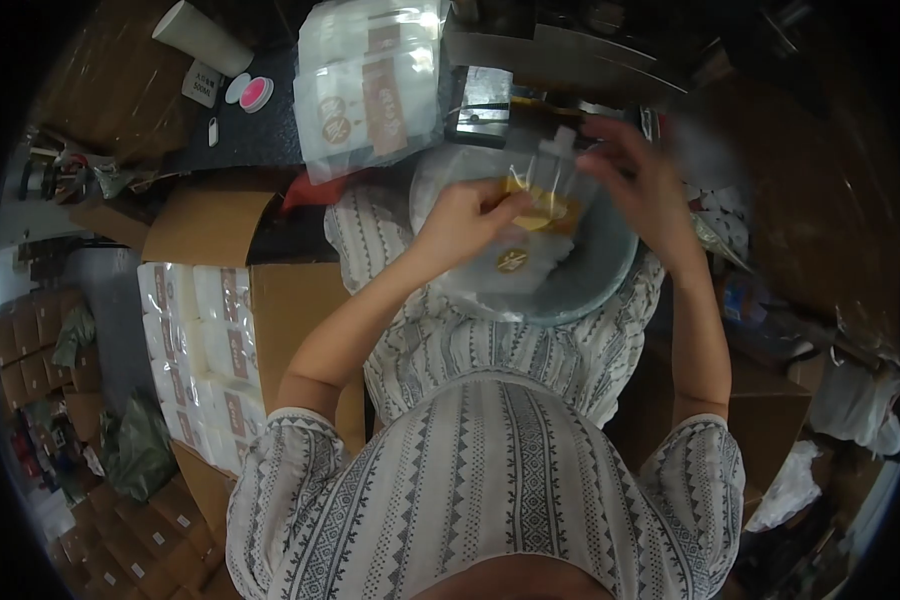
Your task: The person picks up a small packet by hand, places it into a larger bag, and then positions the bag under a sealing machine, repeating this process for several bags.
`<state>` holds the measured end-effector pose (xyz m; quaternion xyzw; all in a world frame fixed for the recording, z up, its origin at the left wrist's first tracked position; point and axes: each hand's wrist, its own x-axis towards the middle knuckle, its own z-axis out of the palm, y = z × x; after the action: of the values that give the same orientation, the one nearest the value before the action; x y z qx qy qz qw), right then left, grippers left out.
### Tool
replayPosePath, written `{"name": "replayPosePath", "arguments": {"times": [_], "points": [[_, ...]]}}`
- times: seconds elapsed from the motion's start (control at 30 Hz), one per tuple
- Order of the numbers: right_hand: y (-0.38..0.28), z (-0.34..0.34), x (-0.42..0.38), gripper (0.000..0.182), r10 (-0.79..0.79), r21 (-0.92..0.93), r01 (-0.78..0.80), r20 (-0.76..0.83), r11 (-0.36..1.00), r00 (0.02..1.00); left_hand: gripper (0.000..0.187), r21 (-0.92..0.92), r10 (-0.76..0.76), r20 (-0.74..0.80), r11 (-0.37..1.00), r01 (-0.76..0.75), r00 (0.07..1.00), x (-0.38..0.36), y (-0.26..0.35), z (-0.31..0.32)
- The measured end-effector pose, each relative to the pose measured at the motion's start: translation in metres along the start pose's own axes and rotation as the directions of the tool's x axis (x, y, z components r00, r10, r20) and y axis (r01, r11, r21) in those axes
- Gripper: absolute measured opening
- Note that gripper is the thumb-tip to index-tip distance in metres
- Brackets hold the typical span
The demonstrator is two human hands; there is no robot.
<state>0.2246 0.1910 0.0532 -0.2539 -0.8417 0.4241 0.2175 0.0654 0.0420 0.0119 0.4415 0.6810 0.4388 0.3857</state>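
Observation:
My left hand (470, 222) has its thumb and fingers pinched on the edge of a clear plastic pouch (550, 178), which stands tilted and a little blurred in front of me. A pale spout or cap (564, 140) shows at its top, and yellow (540, 212) shows at its lower part. Just right of the pouch is my right hand (650, 185), fingers curved and apart, smeared by motion; nothing shows in it. Below both hands, a round basin (610, 275) on my lap holds clear packaging with a brown round print (511, 261).
A stack of printed clear bags (335, 100) lies on the dark table (275, 140). Near it are a white cup (202, 38) and a pink round lid (256, 94). Left of me, an open carton (305, 310) holds printed white packs (205, 350). A cardboard box (760, 420) stands at right.

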Motion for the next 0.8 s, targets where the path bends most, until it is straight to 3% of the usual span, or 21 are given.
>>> {"name": "replayPosePath", "arguments": {"times": [0.03, 0.07, 0.13, 0.27, 0.33, 0.37, 0.43, 0.47, 0.5, 0.53, 0.57, 0.63, 0.67, 0.73, 0.77, 0.8], "points": [[0.007, -0.006, -0.001, 0.03, 0.01, 0.019, -0.008, -0.113, 1.0, 0.994, 0.024, -0.315, -0.228, 0.076, 0.918, 0.24, 0.971, 0.01, 0.003, 0.003], [0.011, -0.015, -0.004, 0.03, 0.009, 0.018, -0.007, -0.111, 1.0, 0.994, 0.024, -0.317, -0.227, 0.075, 0.918, 0.239, 0.971, 0.024, -0.001, 0.003], [0.014, -0.035, -0.012, 0.031, 0.073, -0.156, -0.086, -0.09, 0.984, 0.993, 0.033, -0.508, -0.215, 0.068, 0.833, 0.219, 0.974, 0.047, -0.009, 0.005], [0.02, -0.059, -0.025, 0.023, 0.144, -0.373, -0.206, -0.189, 0.905, 0.971, 0.031, -0.603, -0.296, 0.047, 0.753, 0.263, 0.954, 0.049, 0.009, 0.006], [0.05, -0.064, -0.031, 0.021, 0.18, -0.709, -0.296, -0.237, 0.64, 0.955, 0.034, -0.539, -0.295, 0.077, 0.791, 0.289, 0.952, 0.045, 0.005, 0.003], [0.061, -0.065, -0.03, 0.021, 0.18, -0.708, -0.295, -0.235, 0.642, 0.955, 0.034, -0.538, -0.297, 0.076, 0.791, 0.29, 0.952, 0.043, 0.001, 0.0], [0.076, -0.069, -0.021, 0.018, 0.26, -0.614, -0.28, -0.123, 0.738, 0.958, 0.04, -0.416, -0.11, -0.217, 0.909, 0.01, 0.97, 0.04, -0.012, -0.012], [0.077, -0.069, -0.021, 0.018, 0.26, -0.611, -0.28, -0.124, 0.741, 0.958, 0.04, -0.413, -0.109, -0.218, 0.911, 0.01, 0.97, 0.04, -0.02, -0.027], [0.076, -0.07, -0.023, 0.019, 0.24, -0.579, -0.277, -0.142, 0.767, 0.96, 0.041, 0.325, 0.315, -0.511, 0.932, -0.159, 0.8, 0.038, -0.03, -0.047], [0.074, -0.071, -0.025, 0.019, 0.22, -0.547, -0.273, -0.161, 0.791, 0.962, 0.042, 0.893, 0.764, -0.374, 0.45, -0.019, 0.525, 0.036, -0.039, -0.062], [0.064, -0.072, -0.027, 0.019, 0.218, -0.546, -0.27, -0.159, 0.793, 0.963, 0.042, 0.893, 0.764, -0.375, 0.449, -0.016, 0.525, 0.029, -0.051, -0.067], [0.032, -0.066, -0.024, 0.02, 0.246, -0.331, -0.335, -0.282, 0.882, 0.927, 0.034, 0.973, 0.734, -0.184, 0.23, 0.016, 0.654, 0.01, -0.07, -0.071], [0.023, -0.063, -0.019, 0.02, 0.247, -0.326, -0.335, -0.283, 0.884, 0.927, 0.034, 0.974, 0.734, -0.18, 0.225, 0.016, 0.655, 0.004, -0.073, -0.078], [0.007, -0.053, -0.017, 0.019, 0.288, -0.123, -0.307, -0.147, 0.944, 0.946, 0.02, 0.784, 0.461, -0.443, 0.615, 0.084, 0.769, -0.014, -0.071, -0.08], [0.001, -0.04, -0.015, 0.019, 0.288, -0.126, -0.307, -0.147, 0.943, 0.946, 0.02, 0.783, 0.461, -0.445, 0.617, 0.083, 0.768, -0.02, -0.064, -0.075], [-0.004, -0.022, -0.012, 0.02, 0.13, -0.069, -0.136, -0.092, 0.988, 0.987, 0.015, 0.756, 0.48, -0.46, 0.653, 0.045, 0.747, -0.025, -0.049, -0.069]]}}
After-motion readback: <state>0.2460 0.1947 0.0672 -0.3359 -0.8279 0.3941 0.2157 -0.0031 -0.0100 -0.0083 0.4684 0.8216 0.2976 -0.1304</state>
